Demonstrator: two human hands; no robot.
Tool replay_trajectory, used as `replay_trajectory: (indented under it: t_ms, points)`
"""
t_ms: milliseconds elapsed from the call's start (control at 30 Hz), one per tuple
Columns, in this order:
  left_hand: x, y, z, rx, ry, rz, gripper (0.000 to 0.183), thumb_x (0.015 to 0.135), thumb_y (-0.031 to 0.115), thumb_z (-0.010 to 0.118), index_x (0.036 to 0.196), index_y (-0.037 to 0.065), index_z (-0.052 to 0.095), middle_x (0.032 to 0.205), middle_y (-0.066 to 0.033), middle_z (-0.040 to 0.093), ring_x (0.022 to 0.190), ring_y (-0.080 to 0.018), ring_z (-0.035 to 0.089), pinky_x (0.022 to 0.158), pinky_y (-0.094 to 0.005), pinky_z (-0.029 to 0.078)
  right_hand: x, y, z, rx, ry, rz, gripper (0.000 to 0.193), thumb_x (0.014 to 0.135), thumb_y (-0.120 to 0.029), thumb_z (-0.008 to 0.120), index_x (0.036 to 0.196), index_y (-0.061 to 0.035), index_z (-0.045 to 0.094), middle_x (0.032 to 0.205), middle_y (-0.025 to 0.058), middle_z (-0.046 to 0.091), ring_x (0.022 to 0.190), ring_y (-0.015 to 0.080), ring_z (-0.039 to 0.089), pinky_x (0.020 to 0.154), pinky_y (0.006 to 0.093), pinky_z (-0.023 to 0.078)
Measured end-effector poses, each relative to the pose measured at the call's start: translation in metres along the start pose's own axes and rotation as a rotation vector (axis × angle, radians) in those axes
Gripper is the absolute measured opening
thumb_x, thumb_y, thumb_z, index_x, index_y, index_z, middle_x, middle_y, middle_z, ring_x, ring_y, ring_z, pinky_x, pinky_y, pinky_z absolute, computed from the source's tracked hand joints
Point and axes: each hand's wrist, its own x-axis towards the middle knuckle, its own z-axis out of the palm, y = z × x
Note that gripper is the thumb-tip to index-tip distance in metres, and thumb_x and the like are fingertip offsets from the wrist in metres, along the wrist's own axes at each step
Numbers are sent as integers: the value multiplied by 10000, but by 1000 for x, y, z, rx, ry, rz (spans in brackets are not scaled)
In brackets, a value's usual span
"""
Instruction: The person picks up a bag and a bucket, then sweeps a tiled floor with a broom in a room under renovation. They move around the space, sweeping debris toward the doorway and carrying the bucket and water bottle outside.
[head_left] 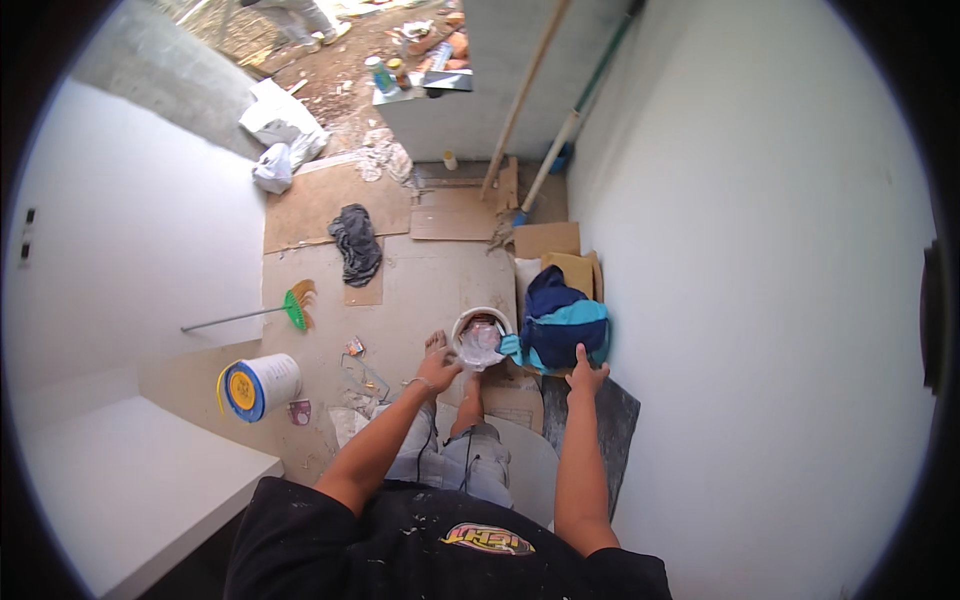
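Observation:
My left hand (437,371) is beside the left rim of a white bucket (457,327), fingers stretched out and apart. Whether its fingertips touch the rim I cannot tell. Inside the bucket lies a crumpled clear plastic bag (480,343). Over on the right, my right hand (588,371) is open, fingers spread, at the near edge of a navy and turquoise bag (567,330). It holds nothing that I can see. A turquoise strap (511,348) of the bag reaches the bucket's right rim.
A lidded paint bucket (285,380) and a green-headed rake or broom (296,308) are at left. Dark cloth (356,245) lies on cardboard (315,205) ahead. Long poles (548,165) lean at the far right. A dark board (615,415) lies along the right wall (760,300).

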Motion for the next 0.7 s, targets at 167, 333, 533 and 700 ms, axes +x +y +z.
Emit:
replay_trajectory:
  t_ms: [167,333,533,700]
  points:
    - [-116,-199,-116,46,441,-530,419,804,373,702,1047,36,755,1135,-241,724,1095,-387,686,990,-435,523,-1,12,16,-501,68,-153,1069,835,-442,839,1582,-34,193,1570,280,327,1370,463,457,1151,513,408]
    - [-237,-293,-127,-683,833,-830,326,802,265,712,1018,22,735,995,-233,741,985,-347,719,927,-422,545,12,12,39,-326,85,148,1367,697,-492,932,1628,-300,-50,1624,190,226,1374,459,408,960,656,519]
    - [-309,-283,-60,-202,511,-779,276,836,215,714,1023,13,712,951,-174,728,722,-236,710,715,-364,580,31,15,94,-324,174,86,1294,698,-548,911,1599,-219,41,1575,239,268,1362,467,413,905,598,560]
    - [-284,-231,-4,-146,384,-645,397,829,306,724,1098,15,709,1034,-215,728,938,-275,721,853,-368,562,12,10,111,-736,523,-91,1099,862,-485,786,1557,-60,49,1481,402,304,1306,529,488,1029,599,480]
